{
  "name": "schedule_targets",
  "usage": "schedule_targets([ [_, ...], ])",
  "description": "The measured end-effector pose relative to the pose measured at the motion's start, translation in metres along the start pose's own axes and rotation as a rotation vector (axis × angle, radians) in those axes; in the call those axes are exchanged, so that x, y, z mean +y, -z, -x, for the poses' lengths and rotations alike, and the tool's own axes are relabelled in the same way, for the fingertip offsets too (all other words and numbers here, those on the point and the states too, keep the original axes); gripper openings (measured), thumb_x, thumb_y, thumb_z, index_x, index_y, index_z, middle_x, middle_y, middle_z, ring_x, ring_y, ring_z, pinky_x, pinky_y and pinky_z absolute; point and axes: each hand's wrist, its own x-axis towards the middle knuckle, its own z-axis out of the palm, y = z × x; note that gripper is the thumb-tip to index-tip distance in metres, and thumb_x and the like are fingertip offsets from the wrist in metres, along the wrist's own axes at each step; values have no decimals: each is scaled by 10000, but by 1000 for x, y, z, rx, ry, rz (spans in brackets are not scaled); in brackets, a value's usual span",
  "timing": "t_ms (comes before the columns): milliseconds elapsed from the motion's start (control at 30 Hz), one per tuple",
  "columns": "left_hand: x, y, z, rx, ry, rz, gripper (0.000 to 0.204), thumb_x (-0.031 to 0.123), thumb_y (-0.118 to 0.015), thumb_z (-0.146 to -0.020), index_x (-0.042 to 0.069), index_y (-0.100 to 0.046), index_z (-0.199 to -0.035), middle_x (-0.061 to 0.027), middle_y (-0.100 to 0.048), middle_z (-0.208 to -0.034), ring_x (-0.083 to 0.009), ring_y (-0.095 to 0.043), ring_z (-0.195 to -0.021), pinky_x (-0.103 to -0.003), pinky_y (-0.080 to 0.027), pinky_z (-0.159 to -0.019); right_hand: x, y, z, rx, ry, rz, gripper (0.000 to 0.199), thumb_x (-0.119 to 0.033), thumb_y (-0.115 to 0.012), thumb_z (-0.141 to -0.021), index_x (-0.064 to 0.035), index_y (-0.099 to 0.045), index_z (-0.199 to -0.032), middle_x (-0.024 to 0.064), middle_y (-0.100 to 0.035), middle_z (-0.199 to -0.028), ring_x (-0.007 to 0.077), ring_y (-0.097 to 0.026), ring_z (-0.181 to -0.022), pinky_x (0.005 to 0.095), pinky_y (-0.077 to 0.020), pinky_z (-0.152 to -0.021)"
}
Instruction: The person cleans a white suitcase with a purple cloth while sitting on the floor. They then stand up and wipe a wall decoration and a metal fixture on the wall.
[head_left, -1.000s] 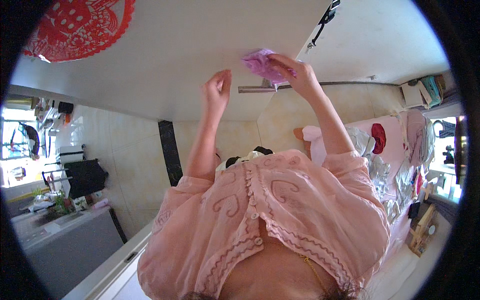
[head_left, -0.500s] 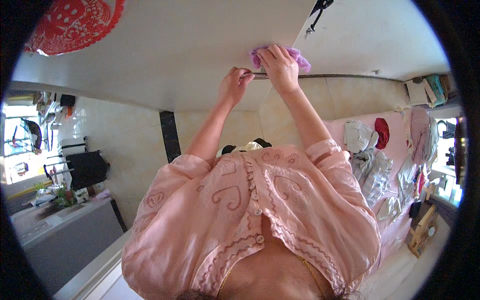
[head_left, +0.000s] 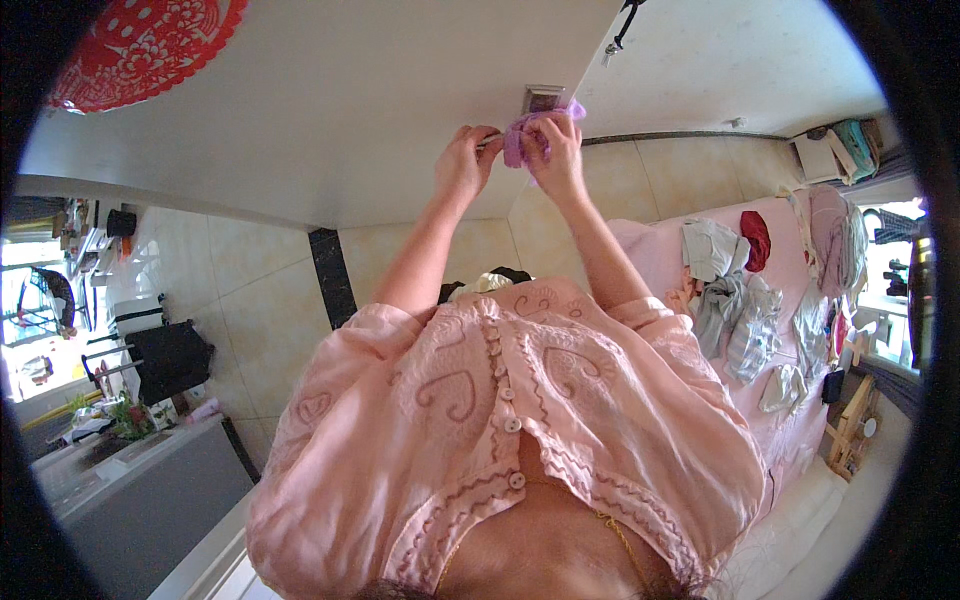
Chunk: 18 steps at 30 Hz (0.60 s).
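Observation:
My right hand [head_left: 556, 158] is closed on a crumpled purple cloth [head_left: 514, 142], its fingers bent into the folds. Just left of it, my left hand [head_left: 464, 165] pinches a thin, greyish bar [head_left: 489, 141], which looks like a door handle and runs toward the cloth; most of it is hidden by fingers and fabric. Above the cloth, a small square metal plate [head_left: 543, 97] sits on the white door panel [head_left: 330, 110]. Both arms reach forward, the hands close together but apart.
A red paper-cut decoration [head_left: 150, 50] hangs on the panel at upper left. Keys [head_left: 610, 50] dangle from a black strap at upper right. Rumpled clothes [head_left: 725, 300] lie on a pink-covered bed to the right. A black chair [head_left: 172, 360] and a grey cabinet [head_left: 150, 480] stand left.
My right hand has drawn the cloth down and slightly left, uncovering the metal plate. My left hand stays at the bar, shifted slightly. The whole view has tilted a little.

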Motion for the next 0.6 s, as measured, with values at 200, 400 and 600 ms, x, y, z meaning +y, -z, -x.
schedule_targets([
  [200,-10,-8,4,55,-2,9,213,286,-610,-848,110,-660,-957,-97,-627,-953,-271,-644,-785,-375,-506,-670,-7,-8,-3,100,16,45,176,-166,-675,-760,-57,-602,-878,116,-578,-883,305,-536,-912,416,-392,-863],
  [400,14,5,5,43,-35,-55,247,295,-614,-840,90,-652,-972,-119,-624,-978,-284,-639,-806,-369,-504,-681,30,-22,16,173,-653,-428,319,-254,-658,-819,26,-565,-940,126,-609,-925,209,-588,-810,316,-481,-709],
  [600,-5,-4,-1,-43,-8,33,275,291,-568,-872,74,-618,-1033,-135,-596,-1050,-321,-605,-940,-402,-491,-762,0,-31,-3,128,-906,-963,270,-214,-417,-975,35,-519,-980,94,-592,-874,180,-601,-758,323,-522,-671],
])
